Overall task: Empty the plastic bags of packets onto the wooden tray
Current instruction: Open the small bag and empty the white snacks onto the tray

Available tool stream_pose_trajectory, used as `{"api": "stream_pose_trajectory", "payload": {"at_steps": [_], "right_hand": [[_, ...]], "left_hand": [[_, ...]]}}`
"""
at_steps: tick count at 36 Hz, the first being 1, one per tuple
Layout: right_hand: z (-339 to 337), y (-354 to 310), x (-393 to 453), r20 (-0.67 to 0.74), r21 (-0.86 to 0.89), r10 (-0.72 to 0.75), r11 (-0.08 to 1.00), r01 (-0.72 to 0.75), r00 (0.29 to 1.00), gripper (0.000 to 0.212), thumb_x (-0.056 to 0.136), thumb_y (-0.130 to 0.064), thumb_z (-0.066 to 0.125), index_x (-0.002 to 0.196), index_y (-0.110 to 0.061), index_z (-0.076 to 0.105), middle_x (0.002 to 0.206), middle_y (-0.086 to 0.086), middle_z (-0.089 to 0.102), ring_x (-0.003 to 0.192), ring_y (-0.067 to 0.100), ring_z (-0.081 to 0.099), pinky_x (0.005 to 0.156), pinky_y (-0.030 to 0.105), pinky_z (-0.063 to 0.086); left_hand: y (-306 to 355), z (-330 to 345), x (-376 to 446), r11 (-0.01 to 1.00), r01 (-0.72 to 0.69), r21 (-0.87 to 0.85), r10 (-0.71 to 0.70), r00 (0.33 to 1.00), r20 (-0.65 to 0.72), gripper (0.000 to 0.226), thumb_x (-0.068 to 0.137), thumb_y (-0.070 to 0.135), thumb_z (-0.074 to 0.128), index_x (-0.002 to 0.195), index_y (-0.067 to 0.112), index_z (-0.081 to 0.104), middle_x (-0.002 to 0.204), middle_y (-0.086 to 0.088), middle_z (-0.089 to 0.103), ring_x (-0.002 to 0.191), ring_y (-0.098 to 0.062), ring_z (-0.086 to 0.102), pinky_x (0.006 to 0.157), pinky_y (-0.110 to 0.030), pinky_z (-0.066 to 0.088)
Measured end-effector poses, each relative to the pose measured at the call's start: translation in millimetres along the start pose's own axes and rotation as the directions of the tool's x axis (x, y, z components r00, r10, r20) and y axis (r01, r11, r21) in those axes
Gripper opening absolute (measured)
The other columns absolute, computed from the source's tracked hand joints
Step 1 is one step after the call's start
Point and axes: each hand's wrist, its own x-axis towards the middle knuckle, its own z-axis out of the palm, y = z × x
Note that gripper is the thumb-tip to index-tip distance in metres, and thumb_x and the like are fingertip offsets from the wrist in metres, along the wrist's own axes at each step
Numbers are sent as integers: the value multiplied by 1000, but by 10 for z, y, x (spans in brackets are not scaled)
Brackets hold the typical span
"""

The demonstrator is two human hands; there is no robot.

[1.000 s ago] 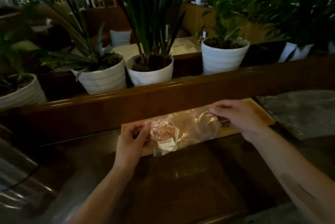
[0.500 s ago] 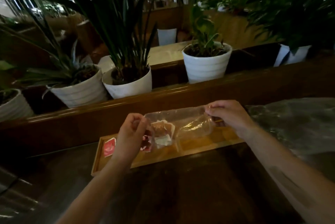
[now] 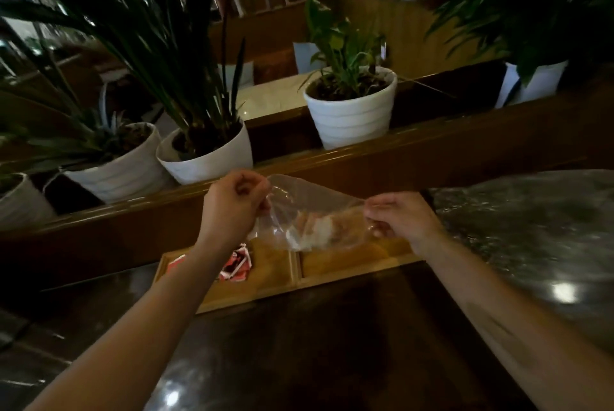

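Held above a long wooden tray (image 3: pixel 265 281) on a dark glossy desk (image 3: pixel 325 344): one clear, thin plastic bag (image 3: pixel 309 211), stretched between two hands. Left hand (image 3: pixel 232 204) curled, pinching the bag's left edge; right hand (image 3: pixel 398 218) likewise closed on its right edge. Inside, a blurred clump of pale and orange-brown packets (image 3: pixel 315 228), sagging toward the bag's low point over the tray's middle divider; number impossible to tell.

Already lying in the tray's left compartment, partly behind the left forearm: red-and-white packets (image 3: pixel 237 266), at least two showing, exact count hidden. Right compartment apparently bare, as far as the bag allows a view.

Likely risks: the bag's opening not discernible, so a tip the wrong way could keep the packets trapped; a loose shake from this height could scatter light packets past the tray's low rim onto the desk, or mix them into the wrong compartment.

Far side, beyond a wooden rail: five white ribbed plant pots (image 3: pixel 352 111). At right, one crumpled sheet of clear plastic (image 3: pixel 531 228), possibly another bag.
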Motion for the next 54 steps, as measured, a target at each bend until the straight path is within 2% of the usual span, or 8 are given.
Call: {"api": "stream_pose_trajectory", "payload": {"at_steps": [6,13,20,31,34,37,43,54], "right_hand": [[-17,36,72,-16,4,19,1000,-19,1000,18,83,-2,71,100,-8,72,85,4,71,60,8,68,49,18,55],[-65,40,111,-17,11,6,1000,-6,1000,18,83,-2,71,100,-9,71,73,6,73,55,8,69,48,18,55],[-14,61,95,-11,30,-24,999,25,1000,17,84,-3,70,100,-9,71,84,12,74,65,13,70,54,21,57],[192,32,94,17,50,-68,996,67,998,15,85,-2,68,96,-11,71,76,11,73,53,9,67,47,20,51],[254,35,123,18,47,-59,997,59,998,15,84,-6,70,97,-14,71,74,13,74,55,17,66,47,28,50],[303,39,155,15,63,-53,997,52,999,15,83,-7,71,96,-15,73,78,15,75,66,26,69,62,39,53],[386,-13,153,-21,57,-84,995,85,996,16,83,-6,72,96,-14,73,79,8,76,70,20,73,57,26,56],[447,-129,-67,-108,30,-172,984,176,979,6,86,-21,69,91,-20,73,81,3,76,73,15,72,64,27,59]], "left_hand": [[87,31,56,999,-31,36,30,999,34,11,92,22,66,87,31,65,81,0,73,69,-8,71,66,-26,59],[145,51,158,998,-53,25,51,997,65,8,93,22,64,89,30,65,80,-2,72,69,-9,71,58,-17,54],[133,-17,260,994,-98,51,93,991,92,4,92,24,65,95,26,67,79,0,72,68,-8,70,67,-30,59],[199,-214,369,973,-201,116,192,978,80,5,93,26,63,94,30,66,75,5,70,67,-5,69,55,-14,53],[194,-274,392,968,-213,131,207,977,56,6,93,26,63,97,26,67,77,3,70,69,-5,69,62,-20,55],[181,-342,398,966,-226,124,222,974,44,7,93,26,63,98,25,67,78,2,70,69,-4,69,62,-20,54],[139,-463,392,964,-237,117,236,971,25,4,93,28,63,95,29,66,77,3,69,68,-3,68,57,-14,51],[-42,-558,223,977,-164,-134,165,986,-3,5,93,25,64,93,30,65,72,3,68,57,0,64,50,-13,51]]}}
